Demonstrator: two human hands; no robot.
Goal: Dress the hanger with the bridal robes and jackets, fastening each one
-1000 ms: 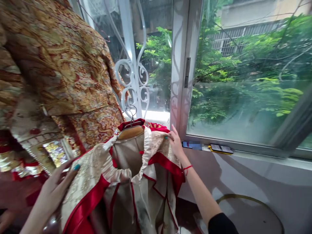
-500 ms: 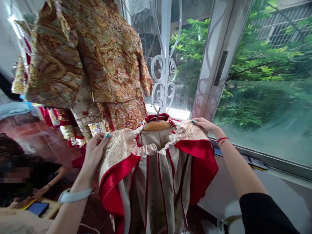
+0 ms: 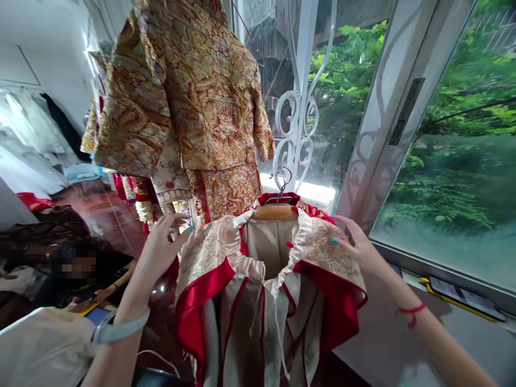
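A beige cape-like garment (image 3: 212,244) with gold embroidery, red lining and a gathered ivory neckline hangs in front of me on a wooden hanger (image 3: 274,213). Two thin drawstrings (image 3: 279,328) dangle from its neck opening. At the garment's left shoulder is my left hand (image 3: 165,242), its thumb by the edge and its fingers apart. My right hand (image 3: 358,244) is at the opposite shoulder, thumb and fingers spread around the fabric edge without a visible grip. Red patterned cloth (image 3: 316,211) shows behind the collar.
Gold brocade jackets (image 3: 217,107) hang behind, at the left. White scrolled ironwork (image 3: 296,113) stands before the window. A phone (image 3: 463,295) lies on the sill at right. Low at left, a person (image 3: 80,269) sits near a pale cloth (image 3: 48,344).
Both hands have loosened from the cape's shoulder edges, and their fingers have spread. The neckline's drawstrings now hang down in front. My view has turned somewhat left.
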